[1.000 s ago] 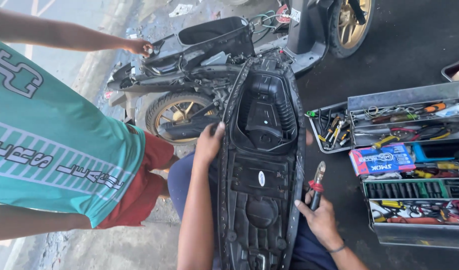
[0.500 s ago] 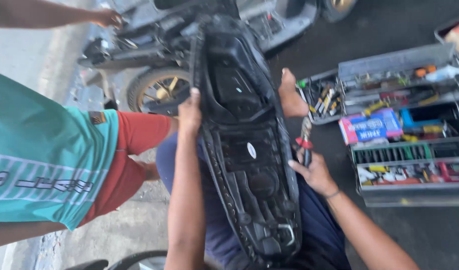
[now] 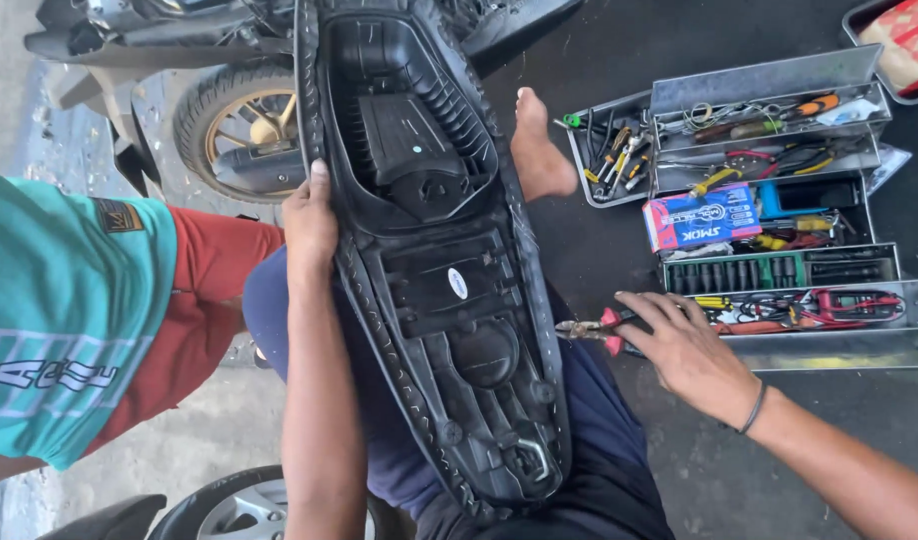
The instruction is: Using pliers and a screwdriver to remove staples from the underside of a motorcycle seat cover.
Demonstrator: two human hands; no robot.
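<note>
— Seat base [image 3: 429, 290], black plastic and ribbed, lies underside-up along your lap; your left hand [image 3: 309, 225] clasps its left edge.

— And your right hand [image 3: 684, 350]?

— It's closed around red-handled pliers [image 3: 594, 328], just beside the seat's right edge. An open metal toolbox [image 3: 779, 200] sits to your right, your bare foot [image 3: 539, 150] touching the seat; a bystander in red shorts [image 3: 204, 290] crowds your left.
</note>
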